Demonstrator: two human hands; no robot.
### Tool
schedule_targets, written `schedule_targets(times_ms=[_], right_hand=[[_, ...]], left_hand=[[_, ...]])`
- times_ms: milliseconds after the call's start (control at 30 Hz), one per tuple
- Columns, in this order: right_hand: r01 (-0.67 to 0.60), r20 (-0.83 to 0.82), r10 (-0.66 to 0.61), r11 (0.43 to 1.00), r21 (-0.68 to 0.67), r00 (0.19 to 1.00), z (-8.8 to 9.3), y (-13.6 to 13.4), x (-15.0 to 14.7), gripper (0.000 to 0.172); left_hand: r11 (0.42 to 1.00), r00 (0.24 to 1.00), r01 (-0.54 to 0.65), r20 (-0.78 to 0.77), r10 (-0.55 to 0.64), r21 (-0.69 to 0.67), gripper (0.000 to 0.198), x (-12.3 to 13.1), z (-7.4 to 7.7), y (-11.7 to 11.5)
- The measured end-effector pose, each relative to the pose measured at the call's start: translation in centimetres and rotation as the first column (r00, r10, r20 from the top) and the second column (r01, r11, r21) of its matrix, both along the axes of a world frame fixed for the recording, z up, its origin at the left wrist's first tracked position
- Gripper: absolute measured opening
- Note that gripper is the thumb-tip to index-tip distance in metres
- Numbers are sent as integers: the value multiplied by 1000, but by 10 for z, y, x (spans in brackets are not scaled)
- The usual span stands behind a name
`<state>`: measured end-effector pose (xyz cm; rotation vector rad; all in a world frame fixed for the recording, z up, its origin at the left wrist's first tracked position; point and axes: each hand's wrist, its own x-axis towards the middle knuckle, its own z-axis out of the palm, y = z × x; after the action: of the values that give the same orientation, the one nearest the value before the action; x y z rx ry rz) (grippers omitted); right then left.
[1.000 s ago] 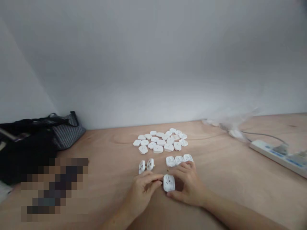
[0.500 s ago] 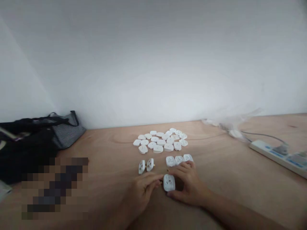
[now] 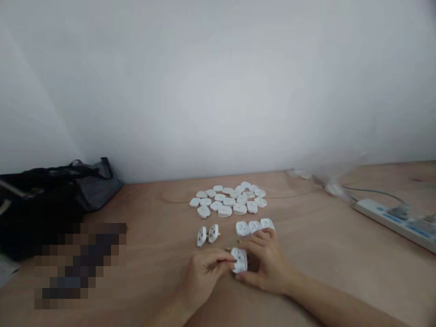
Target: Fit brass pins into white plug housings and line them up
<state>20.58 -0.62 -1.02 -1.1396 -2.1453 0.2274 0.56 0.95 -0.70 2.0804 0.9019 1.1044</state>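
Note:
A white plug base (image 3: 241, 259) is tilted up off the table, its recessed inner side facing me. My right hand (image 3: 267, 261) grips it at the right, index finger along the top and thumb at the lower edge. Finger and thumb of my left hand (image 3: 209, 270) pinch a small dark metal pin (image 3: 235, 261) against the plug's left part. Brass tips (image 3: 228, 249) show just above; whether they belong to this plug I cannot tell. Two plug bases (image 3: 207, 235) stand on edge behind my left hand, with brass pins. Several plug bases (image 3: 242, 228) lie in a row behind my right hand.
A cluster of white plug parts (image 3: 225, 211) lies farther back on the wooden table (image 3: 153, 254). At the right are a power strip (image 3: 388, 220) with a cord and a clear plastic bag (image 3: 335, 181). A dark bag (image 3: 41, 204) sits at the left, near a blurred-out patch (image 3: 81, 263).
My left hand has moved slightly right and up, bringing its pinched fingertips onto the plug base's left part. The plug has shifted a little left; my right hand still grips it.

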Motion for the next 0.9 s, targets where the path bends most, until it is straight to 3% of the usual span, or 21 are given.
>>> schedule_targets(times_ms=[133,567,667,800,900], right_hand=[[-5,-15,6,999,41,1000,0,0,-2,43],[-9,-33,14,990,144,999,-3,1,-1,41],[-23,-39,31,981,191,999,-2,2,-1,43],[-42,-35,52,970,240,998,-2,2,0,44],[-40,-36,51,964,263,998,-2,1,1,43]], left_hand=[[997,998,-62,-4,61,-45,6,2,0,-1],[998,998,-57,-33,57,9,4,7,-3,-3],[995,994,-96,-54,94,-33,5,8,-4,-4],[974,987,-161,-38,157,-161,33,5,-7,0],[944,993,-115,-33,110,-309,28,3,-7,2]])
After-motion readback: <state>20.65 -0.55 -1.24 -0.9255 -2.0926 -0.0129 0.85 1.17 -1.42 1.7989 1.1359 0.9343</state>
